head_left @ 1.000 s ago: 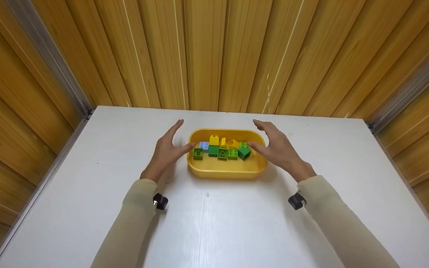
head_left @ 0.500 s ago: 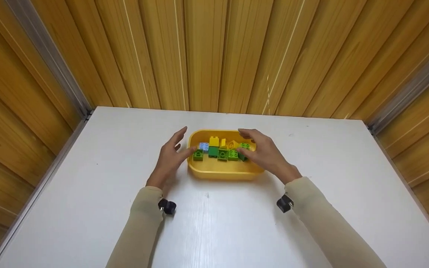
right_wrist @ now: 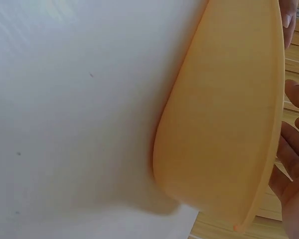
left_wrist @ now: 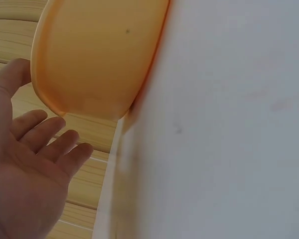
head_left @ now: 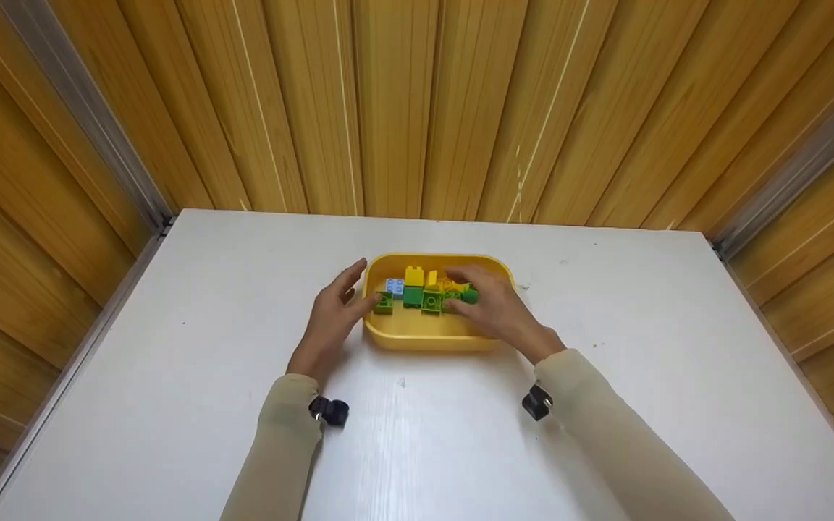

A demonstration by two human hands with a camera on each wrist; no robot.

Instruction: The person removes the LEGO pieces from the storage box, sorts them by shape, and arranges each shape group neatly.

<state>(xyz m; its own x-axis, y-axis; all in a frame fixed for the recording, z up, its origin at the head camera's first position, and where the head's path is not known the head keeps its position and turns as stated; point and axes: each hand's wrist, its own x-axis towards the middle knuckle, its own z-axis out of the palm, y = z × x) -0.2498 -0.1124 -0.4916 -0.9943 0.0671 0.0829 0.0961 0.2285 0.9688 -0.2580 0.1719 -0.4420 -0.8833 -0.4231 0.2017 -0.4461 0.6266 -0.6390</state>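
Observation:
A yellow plastic tub (head_left: 424, 331) holds several toy building bricks. Among them are a light blue brick (head_left: 394, 286), a yellow brick (head_left: 414, 276), a dark green brick (head_left: 413, 297) and a lime green brick (head_left: 431, 302). My left hand (head_left: 336, 311) is at the tub's left end, its thumb over the rim beside another lime brick (head_left: 384, 304) and its fingers outside, loosely bent. Over the right part of the tub, my right hand (head_left: 496, 307) reaches down to the bricks with thumb and fingers apart, partly hiding them. In both wrist views the tub's wall (right_wrist: 219, 114) hides the bricks.
The tub stands on a white table (head_left: 417, 434) toward its far side. Wood-patterned panels (head_left: 395, 108) rise behind the table and along both sides. Each sleeve cuff carries a small black camera (head_left: 330, 412).
My right hand has moved left and in over the bricks, its thumb and fingers closer together. My left hand has shifted slightly right and nearer, onto the tub's left end.

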